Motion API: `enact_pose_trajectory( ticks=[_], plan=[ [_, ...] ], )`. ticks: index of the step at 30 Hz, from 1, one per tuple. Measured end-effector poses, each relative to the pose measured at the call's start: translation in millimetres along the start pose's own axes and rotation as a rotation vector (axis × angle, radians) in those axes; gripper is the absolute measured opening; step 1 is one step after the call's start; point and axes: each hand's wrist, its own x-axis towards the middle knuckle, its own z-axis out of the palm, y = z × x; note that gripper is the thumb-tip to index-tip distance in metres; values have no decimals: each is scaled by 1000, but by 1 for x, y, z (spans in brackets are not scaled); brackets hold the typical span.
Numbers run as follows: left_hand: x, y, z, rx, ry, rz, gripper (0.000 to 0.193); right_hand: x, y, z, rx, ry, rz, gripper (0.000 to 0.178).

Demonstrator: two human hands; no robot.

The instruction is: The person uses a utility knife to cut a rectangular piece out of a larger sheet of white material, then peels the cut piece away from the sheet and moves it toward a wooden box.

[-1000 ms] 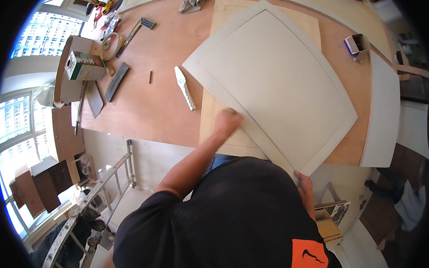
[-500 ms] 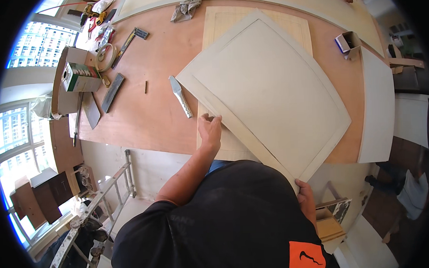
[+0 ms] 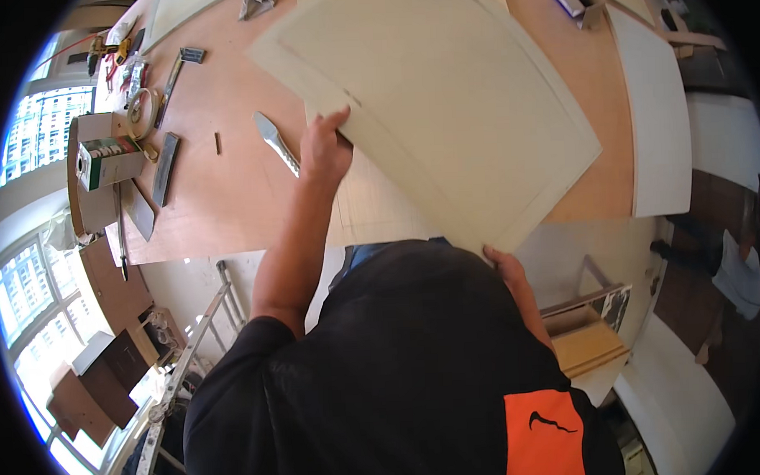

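A large cream panel point(image 3: 442, 101) with thin lines running along its edges lies at an angle over a pale wood sheet point(image 3: 370, 206) on the worktable. My left hand point(image 3: 327, 147) grips the panel's left edge, thumb on top and the other fingers mostly hidden. At the near corner my right hand point(image 3: 507, 268) holds the panel's edge, its fingers partly hidden beneath. Just left of my left hand lies a grey, flat-bladed tool point(image 3: 276, 142) with a silver handle.
The reddish-brown tabletop point(image 3: 228, 201) holds a dark flat bar point(image 3: 167, 169), a tape roll point(image 3: 143, 112), a metal can point(image 3: 109, 161) and a drill point(image 3: 106, 50). An open small box point(image 3: 581, 3) stands far right, near a white board point(image 3: 660, 119). A ladder point(image 3: 176, 404) stands lower left.
My left hand has moved from beside the panel onto its left edge. The panel has shifted, and the light strip along its near-left edge no longer shows. The whole view has moved too.
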Motion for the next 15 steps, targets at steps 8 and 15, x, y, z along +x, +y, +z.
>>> enact_pose_trajectory(
  ticks=[8,15],
  plan=[
    [59,45,36,44,-96,15,30,18,11,67,39,-151,5,46],
    [4,49,68,126,-2,57,34,36,27,19,-259,57,-36,51]
  ],
)
